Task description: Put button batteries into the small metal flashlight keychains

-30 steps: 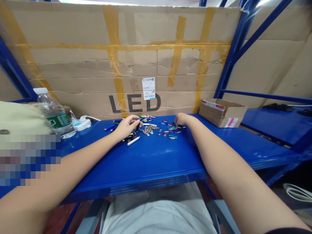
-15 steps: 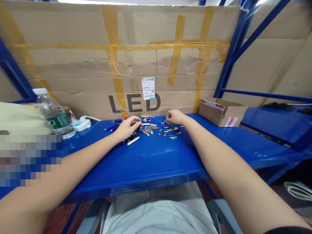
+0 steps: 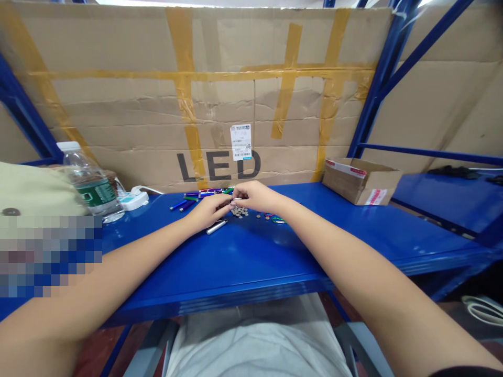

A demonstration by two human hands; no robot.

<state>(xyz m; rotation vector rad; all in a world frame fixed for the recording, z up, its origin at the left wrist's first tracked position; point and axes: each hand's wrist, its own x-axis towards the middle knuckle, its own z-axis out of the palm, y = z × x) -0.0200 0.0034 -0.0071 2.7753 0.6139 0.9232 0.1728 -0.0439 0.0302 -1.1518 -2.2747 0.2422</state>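
At the far left stands a plastic water bottle [image 3: 92,188], capped and upright, with a white power strip [image 3: 133,199] just beside it on the blue steel shelf [image 3: 255,262]. Next come slim metal pen lights [image 3: 178,205] in blue and purple, lying loose, with more in a small cluster behind the hands. A single silver pen light [image 3: 217,226] lies apart, just below the left grip [image 3: 210,212].

The change is on the other side: the right grip [image 3: 255,196], which was working among the carabiners a moment ago, has crossed over to meet the left one. The two now nearly touch above the middle of the shelf, fingers curled inward and wrists turned toward each other. Both are closed around something small at their fingertips, where a sliver of silver shows (it is too small and too hidden to name, and I cannot tell which grip has the firmer hold on it).

Just in front of the hands sits a small heap of round metal discs [image 3: 239,212], possibly button cells, not touched by either grip. To the right, the coloured aluminium carabiners [image 3: 278,220] now lie without a hand on them, partly hidden by the right forearm. Further right, well apart from everything, sits an open-flapped cardboard box [image 3: 361,180].
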